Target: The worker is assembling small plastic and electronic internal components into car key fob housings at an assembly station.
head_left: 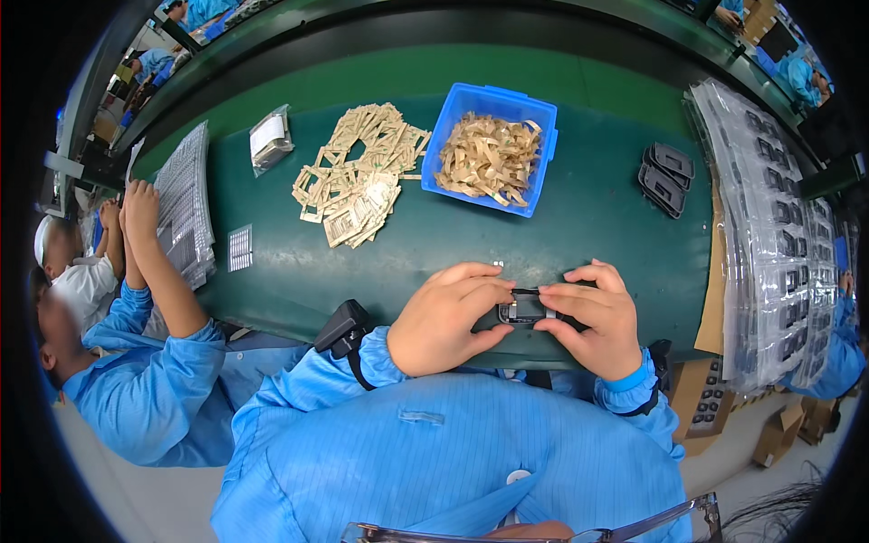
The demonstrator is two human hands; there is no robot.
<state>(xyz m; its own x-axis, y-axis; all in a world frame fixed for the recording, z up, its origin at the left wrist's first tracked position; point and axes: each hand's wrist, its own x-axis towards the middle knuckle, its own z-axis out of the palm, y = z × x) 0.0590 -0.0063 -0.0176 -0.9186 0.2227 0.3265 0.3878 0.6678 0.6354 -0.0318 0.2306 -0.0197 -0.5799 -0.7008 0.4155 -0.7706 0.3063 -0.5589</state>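
Note:
Both my hands meet over a small black rectangular plastic casing [522,318] near the table's front edge. My left hand [448,317] grips its left end between thumb and fingers. Opposite it, the fingertips and thumb of my right hand [597,319] pinch the right end, with the index finger raised. The casing has an opening or recess in its middle; its ends are partly covered by my fingers. Just beyond my left fingertips lie tiny pale bits [499,264] on the green table mat [389,276].
A blue bin [551,136] holds beige strips. Left of it spreads a pile of cream frames [362,172]. Black casings [667,179] lie right, beside stacked clear trays [760,226]. A clear bag [271,140], a small sheet [240,248] and a co-worker [158,380] are left.

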